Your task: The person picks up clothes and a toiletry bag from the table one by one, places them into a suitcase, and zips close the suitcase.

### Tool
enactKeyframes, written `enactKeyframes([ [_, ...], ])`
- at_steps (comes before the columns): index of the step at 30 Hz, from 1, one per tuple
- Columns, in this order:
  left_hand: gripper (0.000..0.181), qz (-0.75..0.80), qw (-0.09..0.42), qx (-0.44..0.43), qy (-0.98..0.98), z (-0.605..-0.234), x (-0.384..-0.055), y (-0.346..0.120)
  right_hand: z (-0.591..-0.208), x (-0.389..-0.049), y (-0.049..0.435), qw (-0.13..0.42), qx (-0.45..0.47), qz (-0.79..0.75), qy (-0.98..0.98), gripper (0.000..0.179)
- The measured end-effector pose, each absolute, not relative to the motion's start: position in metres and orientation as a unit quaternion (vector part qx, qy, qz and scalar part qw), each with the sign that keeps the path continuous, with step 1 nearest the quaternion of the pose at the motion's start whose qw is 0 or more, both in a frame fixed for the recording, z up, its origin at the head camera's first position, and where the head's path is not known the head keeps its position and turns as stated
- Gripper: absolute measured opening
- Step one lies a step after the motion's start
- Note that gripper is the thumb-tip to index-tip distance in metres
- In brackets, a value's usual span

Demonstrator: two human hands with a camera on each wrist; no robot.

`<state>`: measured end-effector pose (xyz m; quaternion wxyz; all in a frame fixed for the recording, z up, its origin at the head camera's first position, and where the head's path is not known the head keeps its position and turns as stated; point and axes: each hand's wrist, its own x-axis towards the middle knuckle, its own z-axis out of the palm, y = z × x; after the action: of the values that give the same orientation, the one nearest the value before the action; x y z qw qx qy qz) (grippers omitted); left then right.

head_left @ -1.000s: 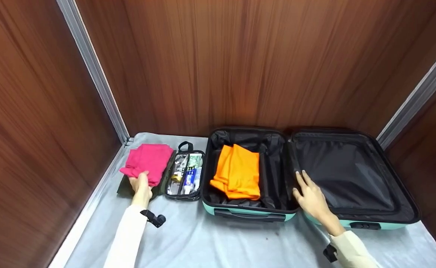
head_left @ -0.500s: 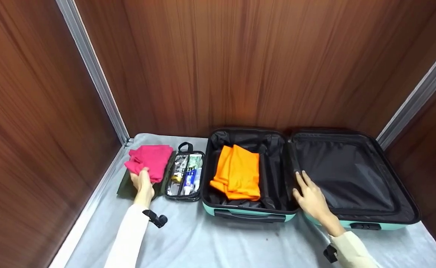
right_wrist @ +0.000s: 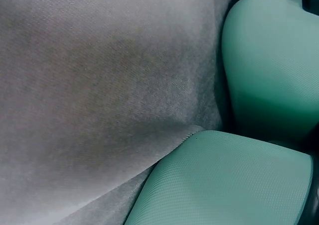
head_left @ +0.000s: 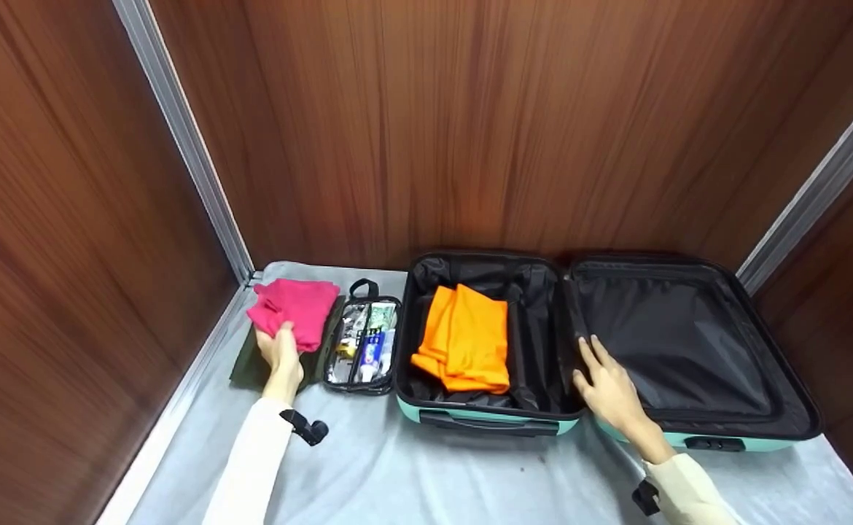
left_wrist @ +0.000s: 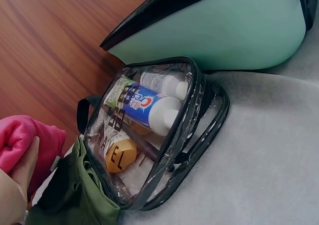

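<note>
My left hand (head_left: pixel 279 354) grips the near edge of a folded pink garment (head_left: pixel 301 306), its thumb on top. Beneath it a dark green folded cloth (head_left: pixel 250 364) shows at the left and front; in the left wrist view the pink garment (left_wrist: pixel 35 135) is bunched over the fingers. Just right of the green cloth lies a clear toiletry bag (head_left: pixel 359 343) with bottles and a blue-and-white tube (left_wrist: pixel 144 105). An orange folded garment (head_left: pixel 466 339) lies in the left half of an open mint-green suitcase (head_left: pixel 488 415). My right hand (head_left: pixel 611 390) rests with extended fingers on the inner edge of the suitcase's right half.
The suitcase's right half (head_left: pixel 674 343) has a black lining panel across it. A grey sheet (head_left: pixel 397 481) covers the surface. Brown wood-look walls (head_left: pixel 426 131) stand behind and on both sides, with metal strips at the corners.
My left hand has shifted slightly right and away from me. The pink garment's near edge has drawn back, showing more of the green cloth. The right hand stays in place.
</note>
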<state>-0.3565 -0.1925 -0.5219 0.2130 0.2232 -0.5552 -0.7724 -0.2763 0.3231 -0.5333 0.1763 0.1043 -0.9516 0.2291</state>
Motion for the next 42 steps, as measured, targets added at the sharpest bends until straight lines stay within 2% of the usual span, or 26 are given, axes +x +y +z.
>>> enactKeyframes([
  [22, 0.08, -0.779, 0.226, 0.186, -0.555, -0.502, -0.36, -0.18, -0.537, -0.277, 0.324, 0.216, 0.126, 0.227, -0.941, 0.056],
  [32, 0.08, -0.781, 0.221, 0.172, -0.558, -0.493, -0.358, -0.172, -0.535, -0.276, 0.324, 0.186, 0.113, 0.23, -0.949, 0.057],
  [42, 0.081, -0.794, 0.22, 0.166, -0.542, -0.486, -0.359, -0.166, -0.536, -0.276, 0.324, 0.187, 0.111, 0.23, -0.949, 0.057],
])
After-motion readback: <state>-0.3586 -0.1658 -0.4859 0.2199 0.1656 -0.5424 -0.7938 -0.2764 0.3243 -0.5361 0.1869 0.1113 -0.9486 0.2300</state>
